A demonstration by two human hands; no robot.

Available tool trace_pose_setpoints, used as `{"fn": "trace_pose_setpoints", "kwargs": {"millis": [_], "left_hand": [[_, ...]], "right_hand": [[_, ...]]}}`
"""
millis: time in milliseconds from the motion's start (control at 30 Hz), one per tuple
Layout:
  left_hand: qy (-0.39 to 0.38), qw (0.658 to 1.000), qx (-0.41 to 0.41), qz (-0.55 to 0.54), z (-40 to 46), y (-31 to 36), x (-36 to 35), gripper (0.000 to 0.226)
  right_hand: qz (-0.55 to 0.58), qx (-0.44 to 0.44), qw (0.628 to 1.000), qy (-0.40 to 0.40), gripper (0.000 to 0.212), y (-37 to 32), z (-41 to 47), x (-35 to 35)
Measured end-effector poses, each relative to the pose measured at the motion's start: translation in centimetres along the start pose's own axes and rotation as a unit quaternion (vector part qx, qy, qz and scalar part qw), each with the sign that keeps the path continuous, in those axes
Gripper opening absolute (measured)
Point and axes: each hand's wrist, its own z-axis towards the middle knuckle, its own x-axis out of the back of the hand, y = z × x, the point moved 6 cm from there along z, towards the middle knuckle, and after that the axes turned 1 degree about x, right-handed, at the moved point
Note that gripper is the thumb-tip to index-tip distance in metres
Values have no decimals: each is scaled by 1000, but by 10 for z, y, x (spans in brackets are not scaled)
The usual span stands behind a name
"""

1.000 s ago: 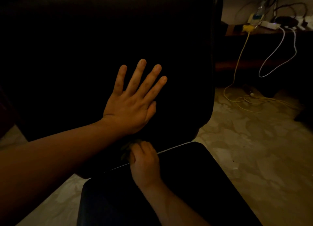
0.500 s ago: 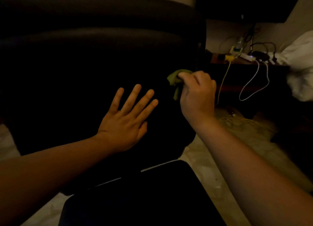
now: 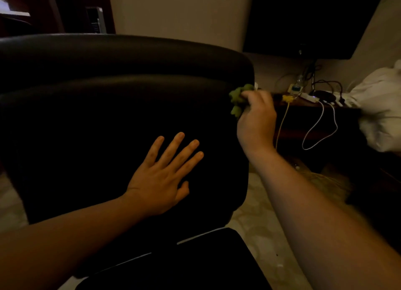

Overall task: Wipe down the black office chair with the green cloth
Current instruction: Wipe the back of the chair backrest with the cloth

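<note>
The black office chair fills the left and middle of the head view, its padded backrest facing me and its seat at the bottom. My left hand lies flat on the lower backrest with fingers spread. My right hand is closed on the bunched green cloth and holds it against the backrest's right edge, near the top corner. Most of the cloth is hidden inside my fist.
A low dark table stands right of the chair with a power strip, chargers and a small bottle. White cable and yellow cable hang from it to the pale tiled floor. White bedding lies at far right.
My right hand rose with the green cloth from the gap between seat and backrest up to the backrest's upper right edge. My left hand stayed flat on the backrest. My view tilted upward.
</note>
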Motion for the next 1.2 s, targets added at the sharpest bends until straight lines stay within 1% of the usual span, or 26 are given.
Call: {"fn": "trace_pose_setpoints", "kwargs": {"millis": [100,167,267,367,433,533,633,700,767,833,933,1033,1100,1200], "left_hand": [[-7,1000,2,7,-1,-2,-2,80],[-9,1000,7,15,-3,-3,-3,81],[-14,1000,10,19,-6,-6,-2,80],[-16,1000,9,21,-9,-8,-2,79],[-16,1000,8,23,-10,-9,-3,79],[-15,999,6,28,-10,-7,-2,79],[-13,1000,0,23,-8,-6,-4,80],[-11,1000,-4,17,-8,-6,-6,80],[-5,1000,-4,13,-8,-6,-8,80],[1,1000,-6,12,-7,-5,-8,79],[6,1000,-4,11,-9,-7,-11,79],[4,1000,-3,18,-10,-7,-11,79],[2,1000,-1,22,-11,-6,-9,79],[-11,1000,1,17,-10,-6,-4,79]], "right_hand": [[13,-70,997,-17,31,15,-31,-1],[17,-97,995,-25,30,22,-51,0],[-20,-141,988,-60,31,31,-83,3],[-29,-162,982,-90,29,40,-114,3],[-20,-169,980,-100,30,44,-112,2],[-1,-141,986,-87,32,33,-78,4],[-10,-104,993,-58,33,8,-12,1],[-6,-115,993,-27,26,-3,30,-2],[3,-136,991,-2,21,-5,51,-4],[2,-135,991,-11,18,-7,39,-5],[6,-118,992,-42,18,0,-10,-7],[-10,-65,997,-38,17,9,-55,-4],[-51,-41,997,-48,16,16,-82,-1],[-113,16,987,-117,17,16,-129,-3]]}}
